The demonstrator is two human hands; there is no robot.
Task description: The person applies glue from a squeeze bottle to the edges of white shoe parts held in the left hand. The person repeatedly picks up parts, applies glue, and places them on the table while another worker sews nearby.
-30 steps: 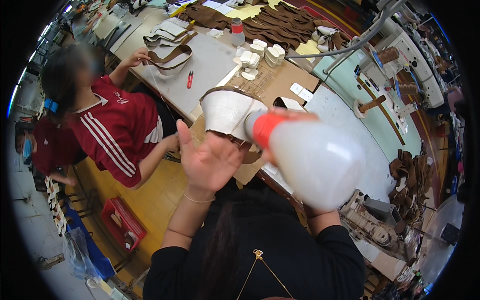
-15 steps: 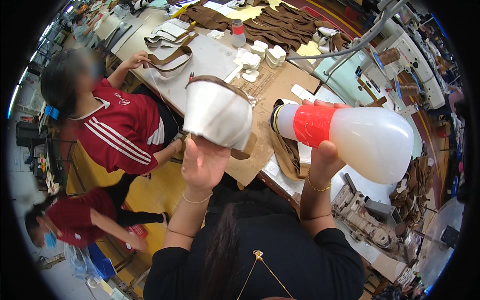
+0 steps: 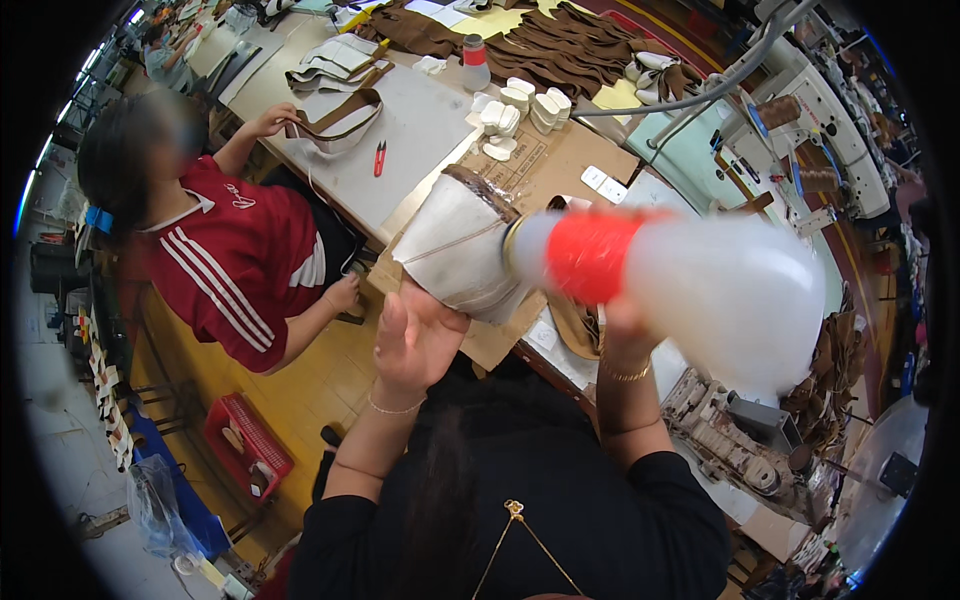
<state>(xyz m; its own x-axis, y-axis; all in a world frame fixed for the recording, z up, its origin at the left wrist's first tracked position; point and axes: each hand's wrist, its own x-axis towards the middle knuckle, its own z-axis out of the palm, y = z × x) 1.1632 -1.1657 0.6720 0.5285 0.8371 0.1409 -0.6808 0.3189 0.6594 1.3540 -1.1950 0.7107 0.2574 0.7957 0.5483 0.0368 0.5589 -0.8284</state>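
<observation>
My left hand [image 3: 415, 340] is palm up beneath a curved, white-lined shoe upper [image 3: 455, 245] with a brown edge, and supports it. Its thumb stands apart, while the other fingers are partly hidden behind the piece. In my right hand [image 3: 630, 330] is a large translucent plastic bottle [image 3: 720, 285] with a red band round its neck. The bottle lies tilted almost level, its dark-ringed mouth at the right side of the upper. Motion smears the bottle and the hand; whether the mouth touches the lining I cannot tell.
Cardboard [image 3: 590, 160] covers part of the table, with stacked white pads [image 3: 500, 120] on it. Red snips [image 3: 380, 158] and a second bottle [image 3: 475, 65] stand farther off. A co-worker in a red shirt [image 3: 225, 255] sits at the left. A sewing machine [image 3: 830, 110] stands at the right.
The bottle has moved left, bringing its mouth up to the upper. The upper has shifted right and down and turned, uncovering the red snips. A second person at lower left has gone from view.
</observation>
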